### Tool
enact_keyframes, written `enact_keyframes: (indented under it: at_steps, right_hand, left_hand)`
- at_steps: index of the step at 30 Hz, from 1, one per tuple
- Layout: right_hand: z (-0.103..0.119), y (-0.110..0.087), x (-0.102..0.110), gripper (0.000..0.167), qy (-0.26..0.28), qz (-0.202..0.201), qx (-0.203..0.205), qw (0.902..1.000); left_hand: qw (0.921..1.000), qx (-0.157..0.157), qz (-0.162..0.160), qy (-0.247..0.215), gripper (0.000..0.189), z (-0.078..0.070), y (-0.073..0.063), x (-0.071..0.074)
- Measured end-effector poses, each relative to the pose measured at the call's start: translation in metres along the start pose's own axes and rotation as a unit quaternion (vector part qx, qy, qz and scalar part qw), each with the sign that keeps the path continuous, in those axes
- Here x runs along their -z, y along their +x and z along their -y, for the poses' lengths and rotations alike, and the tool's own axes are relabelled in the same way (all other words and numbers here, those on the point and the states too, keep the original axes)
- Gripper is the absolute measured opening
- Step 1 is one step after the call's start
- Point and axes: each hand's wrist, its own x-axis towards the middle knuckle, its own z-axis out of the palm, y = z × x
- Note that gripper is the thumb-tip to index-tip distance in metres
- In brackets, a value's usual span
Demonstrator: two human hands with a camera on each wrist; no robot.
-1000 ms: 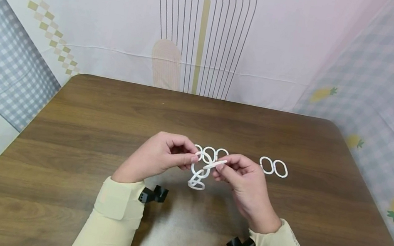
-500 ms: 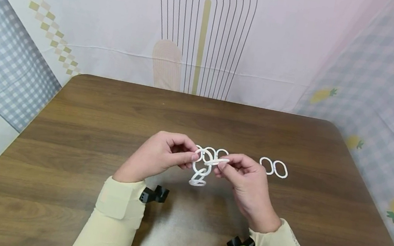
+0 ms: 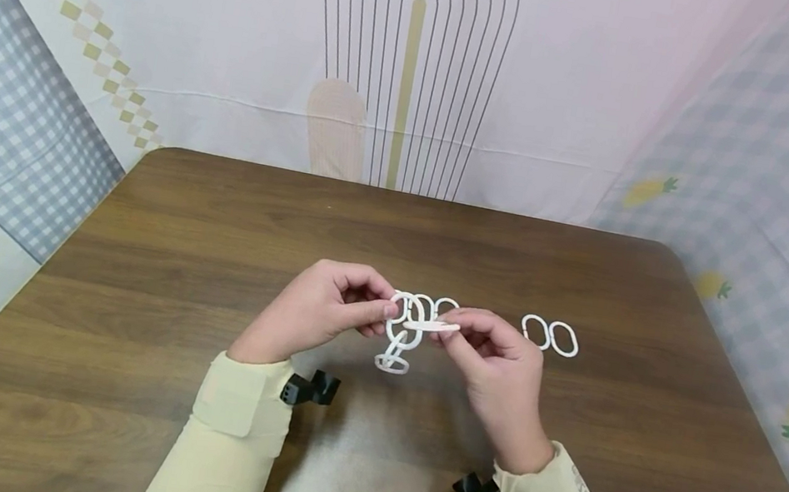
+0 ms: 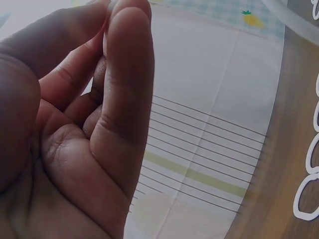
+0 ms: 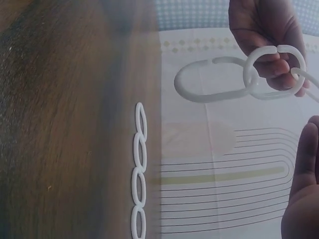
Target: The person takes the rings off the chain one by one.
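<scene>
My left hand (image 3: pixel 325 312) pinches a white plastic chain link (image 3: pixel 421 327) between thumb and index finger. From it hang more linked white chain links (image 3: pixel 390 370) in a short chain. With thumb and index finger, my right hand (image 3: pixel 499 362) pinches another link (image 3: pixel 428 326), seen edge-on and nearly level. Its tip passes across the left hand's link. In the right wrist view that link (image 5: pixel 310 83) meets the rim of the left hand's link (image 5: pixel 248 64), which has a small gap in its side. In the left wrist view the fingers (image 4: pixel 129 74) hide their own grip.
Several loose links lie in a row on the brown wooden table (image 3: pixel 229 240) behind the hands, ending with a link (image 3: pixel 577 341) at the right. Patterned cloth (image 3: pixel 243 31) hangs beyond the far table edge. Each wrist wears a black camera (image 3: pixel 310 388).
The right hand's link has turned from tilted to nearly level, its tip now across the left hand's link. The left hand's link has risen slightly. The hanging links have swung a little.
</scene>
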Motion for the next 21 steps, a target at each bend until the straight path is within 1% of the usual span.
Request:
enact_keyframes:
  at_steps: [4,9,11,13,15,17,21]
  right_hand:
    - [-0.0003,-0.0024,0.0008,0.012,-0.013,-0.002,0.030,0.9995]
    - [0.0002,-0.0057,0.0022,0.017,-0.028,-0.014,0.069,0.9972]
    - [0.0013,-0.0060,0.0027,0.019,-0.023,-0.021,0.094,0.9951]
    - [0.0032,-0.0052,0.0033,0.020,-0.016,-0.025,0.118,0.9925]
    - [0.0050,-0.0039,0.0043,0.020,-0.015,-0.026,0.134,0.9905]
    - [0.0066,-0.0026,0.0055,0.020,-0.017,-0.022,0.136,0.9904]
    - [0.0073,-0.0025,0.0093,0.018,-0.026,-0.014,0.112,0.9933]
  left_hand:
    - [0.9999,-0.002,0.003,-0.012,0.015,-0.0002,0.0004,-0.0005]
    - [0.9997,-0.006,0.007,-0.023,0.013,-0.0006,0.0005,-0.0011]
    - [0.9998,-0.003,0.002,-0.022,0.011,-0.0007,0.0003,-0.0003]
    - [0.9998,0.005,-0.010,-0.017,0.008,-0.0008,-0.0003,0.0012]
    - [0.9995,0.014,-0.023,-0.015,0.007,-0.0011,-0.0011,0.0032]
    - [0.9991,0.022,-0.030,-0.018,0.006,-0.0013,-0.0017,0.0047]
    - [0.9991,0.028,-0.027,-0.018,0.007,-0.0004,-0.0021,0.0057]
